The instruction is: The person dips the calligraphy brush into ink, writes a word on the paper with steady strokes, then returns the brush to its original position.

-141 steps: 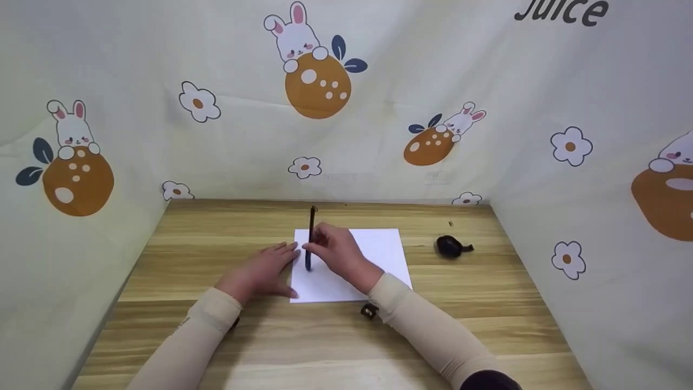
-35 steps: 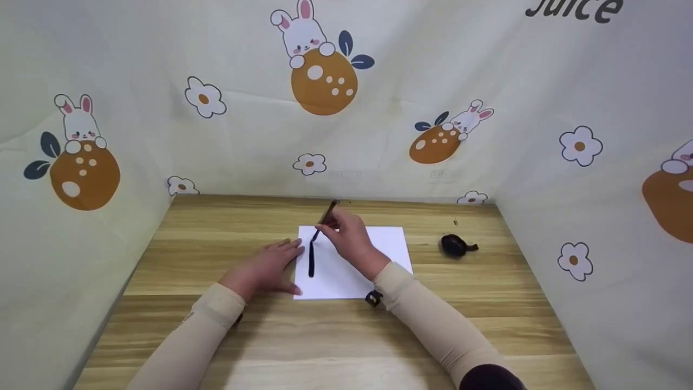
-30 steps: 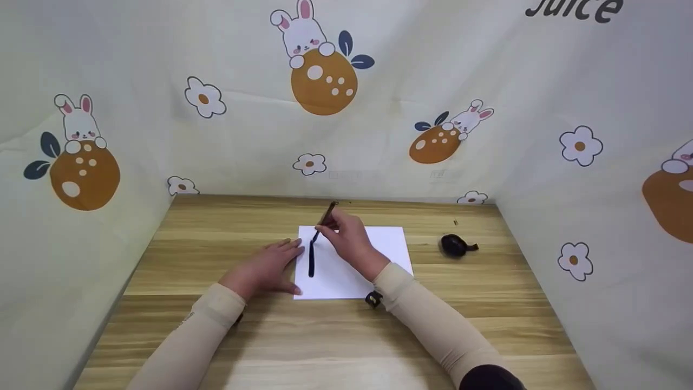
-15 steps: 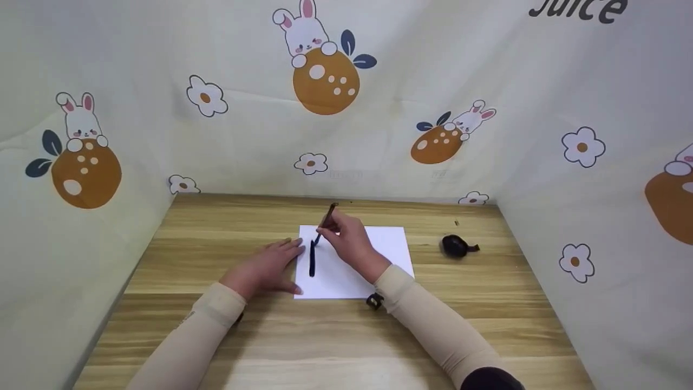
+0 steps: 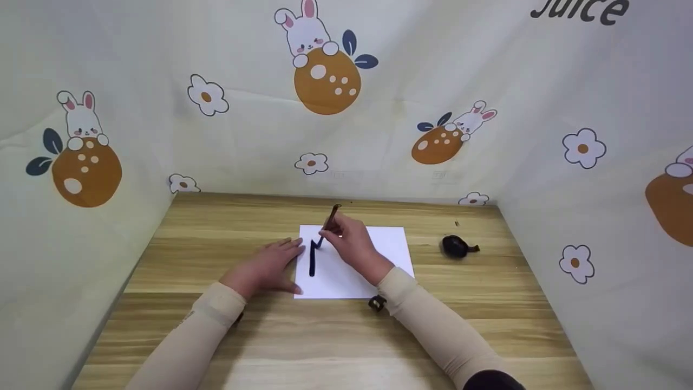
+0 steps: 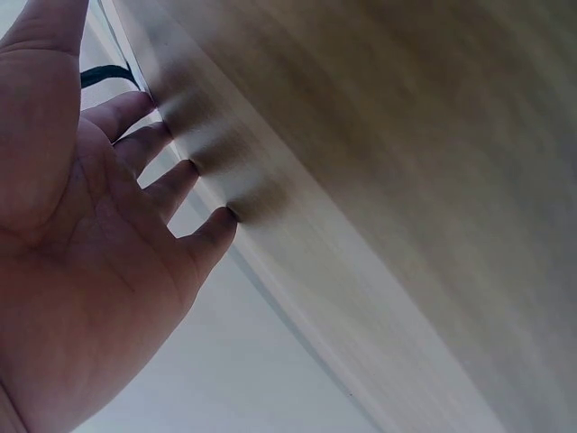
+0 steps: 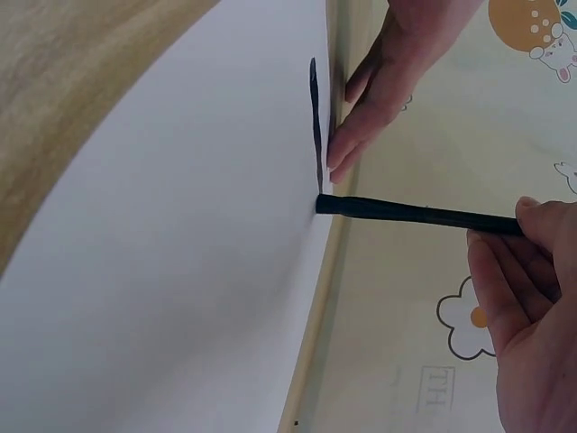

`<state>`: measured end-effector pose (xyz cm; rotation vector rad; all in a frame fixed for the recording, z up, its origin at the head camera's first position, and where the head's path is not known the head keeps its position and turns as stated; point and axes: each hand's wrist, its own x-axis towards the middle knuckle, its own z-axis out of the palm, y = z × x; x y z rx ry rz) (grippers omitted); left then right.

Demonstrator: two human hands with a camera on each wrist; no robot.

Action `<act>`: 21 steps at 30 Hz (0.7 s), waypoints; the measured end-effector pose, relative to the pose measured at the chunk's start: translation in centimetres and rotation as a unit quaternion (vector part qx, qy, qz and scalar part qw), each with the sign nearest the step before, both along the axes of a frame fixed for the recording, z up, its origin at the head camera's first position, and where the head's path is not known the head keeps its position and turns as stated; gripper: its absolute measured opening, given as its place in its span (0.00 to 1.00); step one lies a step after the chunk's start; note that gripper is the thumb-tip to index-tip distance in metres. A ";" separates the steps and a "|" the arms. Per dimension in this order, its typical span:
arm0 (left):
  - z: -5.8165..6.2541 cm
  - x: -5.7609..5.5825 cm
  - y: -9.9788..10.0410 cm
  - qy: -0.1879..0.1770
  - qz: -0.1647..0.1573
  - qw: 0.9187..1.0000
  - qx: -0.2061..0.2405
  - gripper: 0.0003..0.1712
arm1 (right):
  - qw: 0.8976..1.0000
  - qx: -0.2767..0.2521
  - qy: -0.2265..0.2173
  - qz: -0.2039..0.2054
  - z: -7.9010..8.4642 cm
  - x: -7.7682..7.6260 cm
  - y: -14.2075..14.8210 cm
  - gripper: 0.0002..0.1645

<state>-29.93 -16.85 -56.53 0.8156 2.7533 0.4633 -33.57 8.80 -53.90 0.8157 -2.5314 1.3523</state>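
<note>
Landmark: the white paper (image 5: 338,280), lying on the bench (image 5: 303,346).

Item, below its left corner: dark fitting (image 5: 239,319), mostly behind the left sleeve (image 5: 189,333); I cannot identify it.
Item, at its left edge: left hand (image 5: 263,269), laid out, fingertips and thumb on the margin, grasping nothing.
Item, on its left part: black stroke (image 5: 312,262); a short slanting arm has just appeared at the top, so I judge a second line begun.
Item, above it: black brush (image 5: 329,219), tip on the paper, pinched in the right hand (image 5: 353,242), which hides some paper.
Item, beyond its right edge: round black vessel (image 5: 455,246); interior too dark to read.
</note>
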 end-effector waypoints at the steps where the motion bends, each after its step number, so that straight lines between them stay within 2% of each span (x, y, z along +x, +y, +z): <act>1: 0.0 0.0 0.0 -0.001 0.001 1.000 0.002 0.67 | 1.000 -0.002 -0.001 0.001 0.0 0.0 0.0 0.04; 14: -0.2 -0.1 0.1 0.006 -0.002 1.000 -0.007 0.67 | 1.000 0.006 -0.004 0.002 -0.1 0.5 0.4 0.05; 21: -0.1 -0.2 0.0 -0.003 -0.001 1.000 -0.013 0.68 | 1.000 0.014 -0.002 0.007 0.0 0.7 0.7 0.05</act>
